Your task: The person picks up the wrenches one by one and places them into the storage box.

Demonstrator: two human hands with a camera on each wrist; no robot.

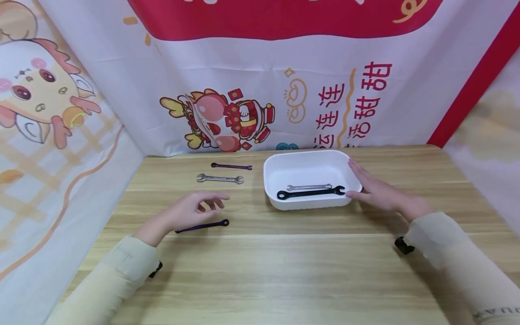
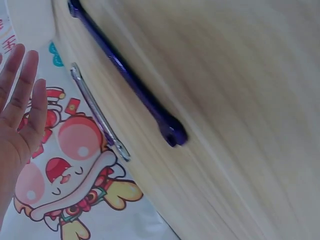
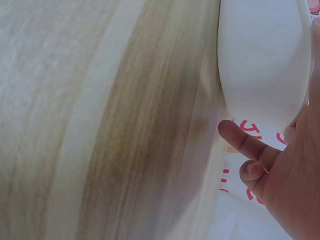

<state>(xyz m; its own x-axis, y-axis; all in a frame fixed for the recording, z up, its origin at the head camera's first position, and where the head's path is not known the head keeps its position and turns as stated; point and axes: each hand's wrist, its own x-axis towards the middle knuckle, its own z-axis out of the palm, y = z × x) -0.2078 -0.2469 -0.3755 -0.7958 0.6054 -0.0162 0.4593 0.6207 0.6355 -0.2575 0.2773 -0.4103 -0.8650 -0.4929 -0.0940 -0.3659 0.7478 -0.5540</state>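
The white bin [image 1: 306, 206] stands on the far part of the surface [image 1: 284, 271]; a black wrench [image 1: 310, 193] and a small silver wrench [image 1: 309, 187] lie inside, confined by its walls. The right hand [image 1: 375, 189] grips the bin's right end, apparently to steady it. The left hand [image 1: 197, 210] holds nothing, fingers loosely bent, above the near purple wrench [image 1: 205, 225]. Farther off, a larger silver wrench [image 1: 220, 179] and the far purple wrench [image 1: 231, 166] lie apart, each accessible.
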